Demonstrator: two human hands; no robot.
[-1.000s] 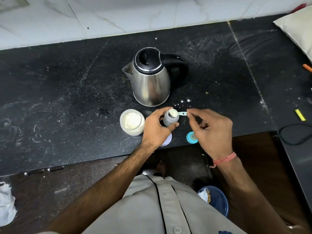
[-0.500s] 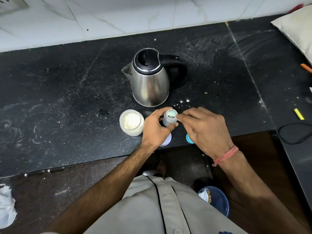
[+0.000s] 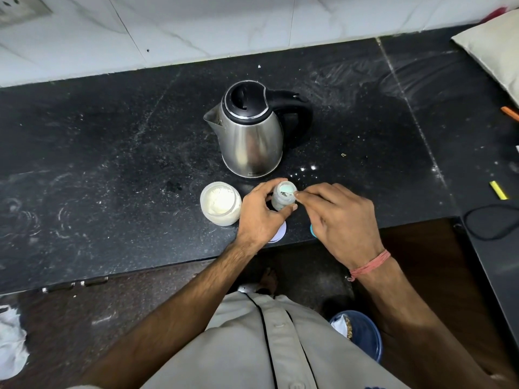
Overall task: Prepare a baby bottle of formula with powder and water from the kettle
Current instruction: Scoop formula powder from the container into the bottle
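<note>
Underfoot dark floor; black dusty counter [image 3: 112,164], white tiled wall [image 3: 196,23], perhaps marble.

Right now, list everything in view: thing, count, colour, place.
kettle: 1, steel with black lid and handle, middle of counter
powder jar: 1, clear with white powder, open, left of bottle
baby bottle: 1, clear, open, front edge
scoop: 1, pale teal, at bottle mouth
white lid: 1, under left hand
teal cap: 1, mostly hidden by right hand
counter: 1, black, dusted white
yellow piece: 1, far right
blue bucket: 1, floor
left hand: grips bottle
right hand: pinches scoop
</note>
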